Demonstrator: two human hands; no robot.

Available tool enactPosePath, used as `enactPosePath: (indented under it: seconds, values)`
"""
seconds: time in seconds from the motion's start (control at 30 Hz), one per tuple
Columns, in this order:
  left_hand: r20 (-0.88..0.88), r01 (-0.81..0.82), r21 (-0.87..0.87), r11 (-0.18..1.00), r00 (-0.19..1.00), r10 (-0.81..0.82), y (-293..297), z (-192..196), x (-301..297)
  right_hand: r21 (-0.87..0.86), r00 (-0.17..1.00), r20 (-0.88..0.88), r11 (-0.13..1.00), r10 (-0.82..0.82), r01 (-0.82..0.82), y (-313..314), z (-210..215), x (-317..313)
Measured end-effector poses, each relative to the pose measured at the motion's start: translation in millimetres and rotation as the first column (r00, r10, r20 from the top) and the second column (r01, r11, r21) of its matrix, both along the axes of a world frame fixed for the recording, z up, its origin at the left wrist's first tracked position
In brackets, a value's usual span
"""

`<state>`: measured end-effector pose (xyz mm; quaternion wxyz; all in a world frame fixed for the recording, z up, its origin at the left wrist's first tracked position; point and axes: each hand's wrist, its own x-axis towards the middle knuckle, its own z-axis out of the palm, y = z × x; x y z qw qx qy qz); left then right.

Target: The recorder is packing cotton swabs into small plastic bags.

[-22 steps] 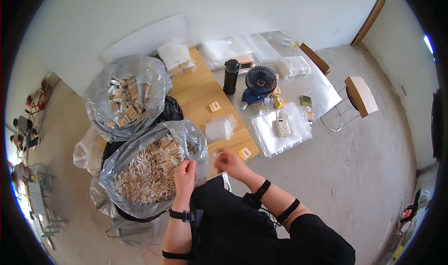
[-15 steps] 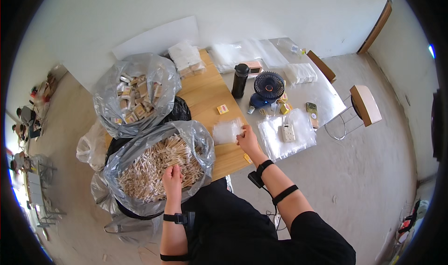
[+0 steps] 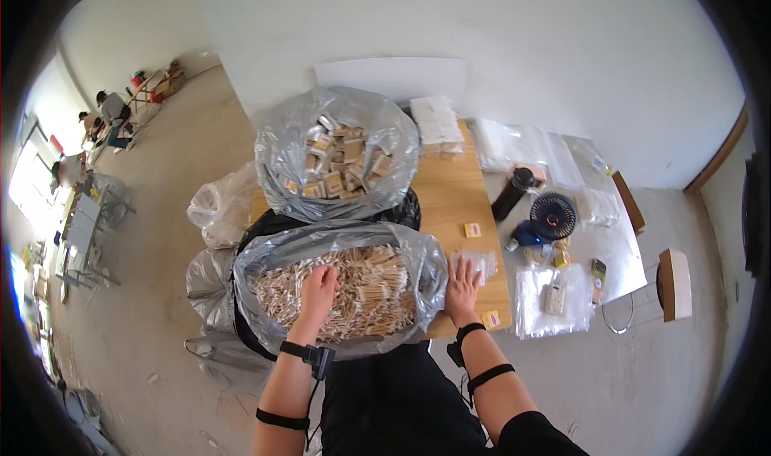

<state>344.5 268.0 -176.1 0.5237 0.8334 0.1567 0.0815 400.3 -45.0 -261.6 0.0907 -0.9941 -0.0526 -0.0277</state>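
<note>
Our left hand [image 3: 320, 287] hangs over the open mouth of the large grey bag [image 3: 345, 234], which we take as our landmark. Its fingers are curled in and pressed together; we cannot tell whether they pinch anything. The thin wooden sticks [image 3: 377, 287] fill that bag, lying below and all around those fingers, with many white tips showing to the left and a denser tan mass to the right.

Our right hand [image 3: 461, 286] is at the right edge of the large grey bag, fingers spread and pointing away from us. The small clear bags [image 3: 482, 262], also to the right of the landmark, lie at those fingertips, partly covered by them; we cannot tell how firmly the hand rests there.

Beyond the landmark stands a second grey bag [image 3: 281, 151], holding bundled packs [image 3: 345, 163]. The wooden table [image 3: 458, 183] shows to the landmark's right, bearing one yellow box [image 3: 472, 230] past our right fingertips and another yellow box [image 3: 491, 319] beside our right wrist. Farther right of the landmark we see a black bottle [image 3: 512, 193], a fan [image 3: 553, 215] and a phone [image 3: 598, 275].
</note>
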Motion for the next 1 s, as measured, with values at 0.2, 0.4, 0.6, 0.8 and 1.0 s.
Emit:
enactPosePath:
  seconds: [0.2,0.4,0.6,0.8,1.0]
  values:
    - [0.087,0.023,0.213,0.977,0.995,-0.042,51,0,80,0.033,0.997,0.065,0.999,0.029,-0.031,3,-12,1]
    - [0.168,0.037,0.656,0.754,0.967,-0.194,68,-20,187,0.024,0.998,0.057,1.0,0.002,-0.004,-4,-5,1]
    - [0.057,-0.045,0.791,0.61,0.998,0.0,102,-63,232,-0.016,1.0,-0.018,1.0,-0.001,0.001,10,-4,2]
    - [0.069,-0.057,0.794,0.605,0.998,0.002,87,-39,229,-0.014,1.0,0.025,1.0,-0.011,0.011,-1,-10,7]
    - [0.284,-0.218,0.193,0.957,0.946,0.159,52,16,166,0.027,0.995,0.084,0.998,-0.059,0.057,-3,-14,7]
